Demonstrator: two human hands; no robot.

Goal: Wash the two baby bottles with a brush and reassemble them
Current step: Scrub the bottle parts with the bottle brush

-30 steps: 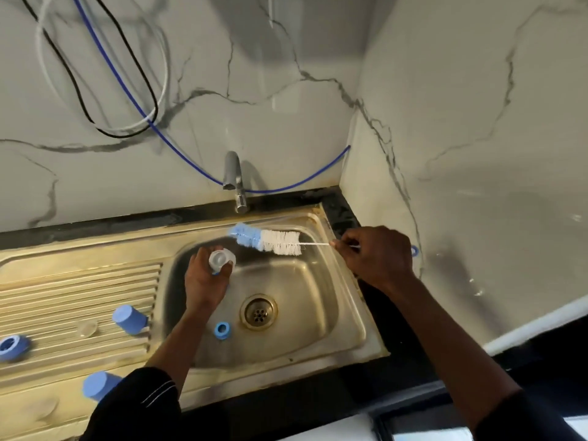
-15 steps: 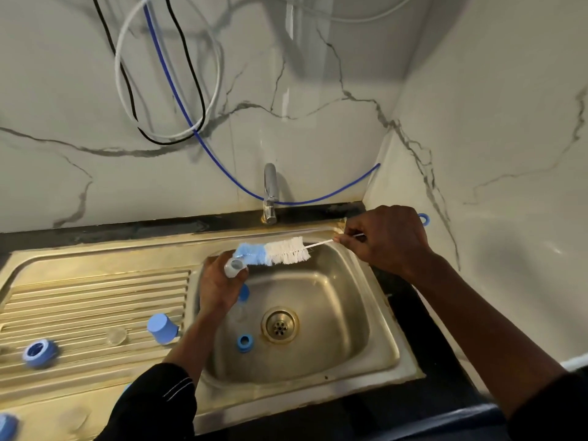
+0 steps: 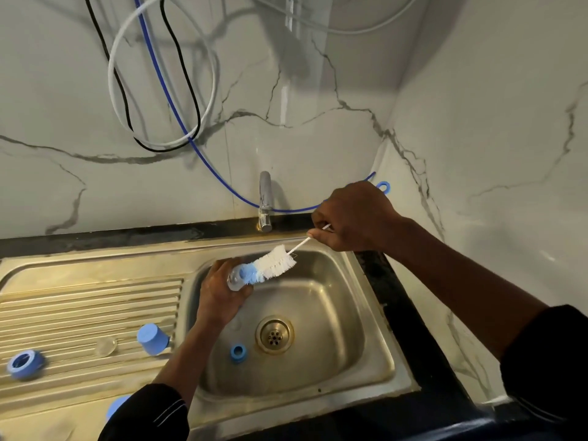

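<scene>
Over the steel sink basin (image 3: 334, 313), my left hand (image 3: 219, 297) grips a clear baby bottle (image 3: 234, 278), its mouth turned to the right. My right hand (image 3: 353, 218) pinches the thin white handle of a bottle brush (image 3: 273, 262). The brush's blue tip sits in the bottle's mouth, and its white bristles stay outside. A blue collar ring (image 3: 238, 353) lies in the basin beside the drain (image 3: 274, 334). On the ribbed drainboard (image 3: 63, 313) rest a blue cap (image 3: 152, 339), a clear teat (image 3: 106, 346) and a blue ring (image 3: 25, 364).
A chrome tap (image 3: 265, 202) stands behind the basin, against the marble wall. Blue, white and black hoses (image 3: 165, 90) hang above it. Another blue part (image 3: 116, 405) shows by my left sleeve. A dark counter edge (image 3: 413, 313) borders the sink on the right.
The brush has tilted down to the left and its blue tip has entered the bottle's mouth. My right hand rose toward the tap. The camera view shifted upward.
</scene>
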